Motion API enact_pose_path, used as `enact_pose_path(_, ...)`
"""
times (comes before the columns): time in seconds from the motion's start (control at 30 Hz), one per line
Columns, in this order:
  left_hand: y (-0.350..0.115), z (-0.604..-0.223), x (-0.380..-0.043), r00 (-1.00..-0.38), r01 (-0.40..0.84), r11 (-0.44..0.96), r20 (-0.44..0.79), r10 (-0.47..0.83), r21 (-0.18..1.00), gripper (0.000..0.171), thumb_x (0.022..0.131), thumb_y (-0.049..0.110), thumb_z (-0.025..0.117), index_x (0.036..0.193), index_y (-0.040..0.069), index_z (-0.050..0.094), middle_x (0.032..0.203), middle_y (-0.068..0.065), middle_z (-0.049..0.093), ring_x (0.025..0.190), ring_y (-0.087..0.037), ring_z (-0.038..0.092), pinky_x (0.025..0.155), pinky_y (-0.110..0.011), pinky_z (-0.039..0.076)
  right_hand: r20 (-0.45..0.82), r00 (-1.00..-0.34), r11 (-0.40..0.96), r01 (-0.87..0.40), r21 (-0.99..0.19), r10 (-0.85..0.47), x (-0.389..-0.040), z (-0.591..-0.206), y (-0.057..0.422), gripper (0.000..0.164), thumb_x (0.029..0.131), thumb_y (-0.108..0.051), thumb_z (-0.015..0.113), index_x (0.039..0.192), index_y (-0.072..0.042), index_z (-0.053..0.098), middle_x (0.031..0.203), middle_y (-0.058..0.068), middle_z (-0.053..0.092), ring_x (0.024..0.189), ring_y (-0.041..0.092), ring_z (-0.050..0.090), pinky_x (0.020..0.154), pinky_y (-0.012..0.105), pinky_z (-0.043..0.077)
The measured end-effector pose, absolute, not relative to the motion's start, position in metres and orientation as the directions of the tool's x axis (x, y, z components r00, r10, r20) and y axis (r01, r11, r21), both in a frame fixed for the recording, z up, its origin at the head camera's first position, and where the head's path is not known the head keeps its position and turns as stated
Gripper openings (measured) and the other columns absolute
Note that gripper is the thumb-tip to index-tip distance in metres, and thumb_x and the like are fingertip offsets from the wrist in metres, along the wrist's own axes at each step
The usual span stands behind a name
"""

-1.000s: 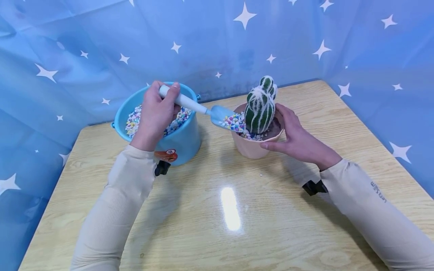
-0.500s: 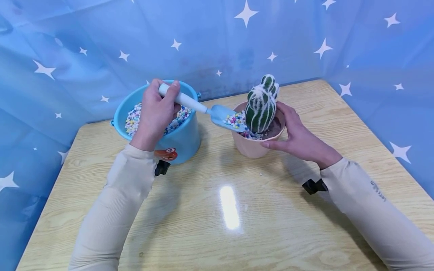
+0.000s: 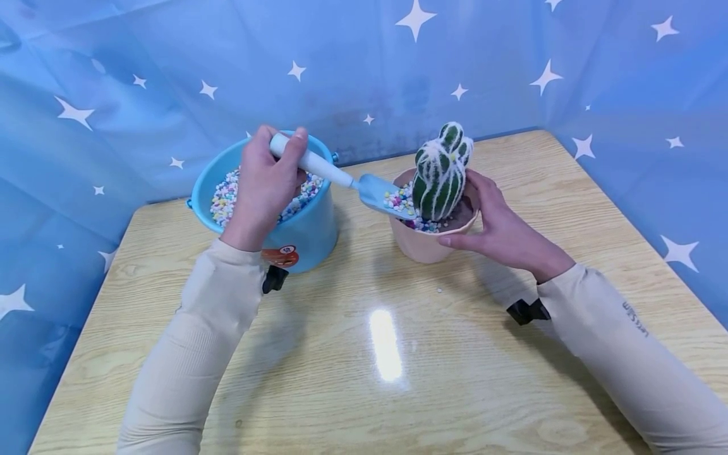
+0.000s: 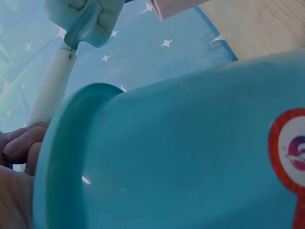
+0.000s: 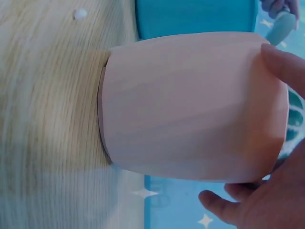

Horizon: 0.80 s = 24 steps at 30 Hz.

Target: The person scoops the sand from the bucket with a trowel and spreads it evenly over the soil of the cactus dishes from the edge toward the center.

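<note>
My left hand (image 3: 264,183) grips the white handle of a small light-blue hand shovel (image 3: 324,169), above the blue bucket's rim. Multicoloured pebbles (image 3: 400,200) lie on the front of the shovel's blade, which reaches over the left rim of a pale pink flowerpot (image 3: 423,248). In the pot stands a green cactus (image 3: 438,183) with white fuzzy lines, with pebbles at its left and brown soil at its right. My right hand (image 3: 500,230) holds the pot's right side, thumb at the front; the right wrist view shows the thumb (image 5: 286,67) at the rim.
A blue bucket (image 3: 309,243) of multicoloured pebbles stands left of the pot, its wall filling much of the left wrist view. One loose pebble (image 3: 439,291) lies on the wooden table (image 3: 455,379). A blue star-patterned cloth (image 3: 341,63) hangs behind and at both sides.
The shovel has shifted slightly to the right, its blade nearer the cactus. The cactus leans a little more to the right. My right hand keeps its hold on the pot.
</note>
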<state>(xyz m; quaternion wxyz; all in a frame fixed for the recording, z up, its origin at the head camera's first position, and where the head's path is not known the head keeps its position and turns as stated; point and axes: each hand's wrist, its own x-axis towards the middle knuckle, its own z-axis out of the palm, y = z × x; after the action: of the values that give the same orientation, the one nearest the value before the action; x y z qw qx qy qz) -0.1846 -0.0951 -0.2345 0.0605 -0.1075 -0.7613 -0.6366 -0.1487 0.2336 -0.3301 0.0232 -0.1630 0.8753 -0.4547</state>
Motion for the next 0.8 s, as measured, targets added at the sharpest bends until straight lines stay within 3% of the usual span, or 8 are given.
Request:
enact_pose_path(0.23, -0.0914, -0.2329, -0.1842, -0.964, 0.263, 0.143, 0.251, 0.092, 0.954, 0.035, 0.100, 0.037, 0.057, 0.094, 0.006, 0.041, 0.064, -0.008, 0.039, 0.050, -0.020, 0.034, 0.045, -0.024, 0.030, 0.124, -0.947, 0.552, -0.276, -0.787, -0.297, -0.1486, -0.3314, 0.2311, 0.107, 0.078, -0.028, 0.086, 0.155, -0.012, 0.015, 0.153, 0.015, 0.013, 0.139, 0.031, 0.013, 0.109, 0.060, 0.020)
enact_pose_path(0.4, -0.0894, -0.2312, -0.1834, -0.958, 0.283, 0.120, 0.274, 0.089, 0.952, 0.036, 0.099, 0.036, 0.058, 0.093, 0.006, 0.040, 0.063, -0.008, 0.036, 0.049, -0.020, 0.031, 0.044, -0.024, 0.028, 0.119, -0.944, 0.543, -0.277, -0.793, -0.308, -0.1488, -0.3317, 0.2316, 0.109, 0.079, -0.027, 0.086, 0.157, -0.015, 0.010, 0.156, 0.014, 0.010, 0.141, 0.030, 0.010, 0.110, 0.060, 0.017)
enact_pose_path(0.57, -0.0878, -0.2308, -0.1833, -0.956, 0.289, 0.112, 0.279, 0.097, 0.951, 0.035, 0.100, 0.035, 0.058, 0.093, 0.005, 0.041, 0.065, -0.010, 0.042, 0.050, -0.021, 0.034, 0.043, -0.025, 0.029, 0.099, -0.942, 0.532, -0.265, -0.804, -0.320, -0.1481, -0.3312, 0.2331, 0.108, 0.081, -0.024, 0.084, 0.156, -0.013, 0.009, 0.155, 0.015, 0.011, 0.141, 0.032, 0.011, 0.111, 0.061, 0.015)
enact_pose_path(0.8, -0.0873, -0.2321, -0.1837, -0.949, 0.307, 0.102, 0.297, 0.106, 0.946, 0.036, 0.099, 0.034, 0.059, 0.091, 0.004, 0.041, 0.064, -0.010, 0.041, 0.050, -0.021, 0.034, 0.043, -0.025, 0.028, 0.089, -0.956, 0.581, -0.242, -0.777, -0.279, -0.1462, -0.3294, 0.2297, 0.110, 0.077, -0.034, 0.086, 0.155, -0.010, 0.013, 0.154, 0.015, 0.012, 0.139, 0.032, 0.013, 0.109, 0.060, 0.020)
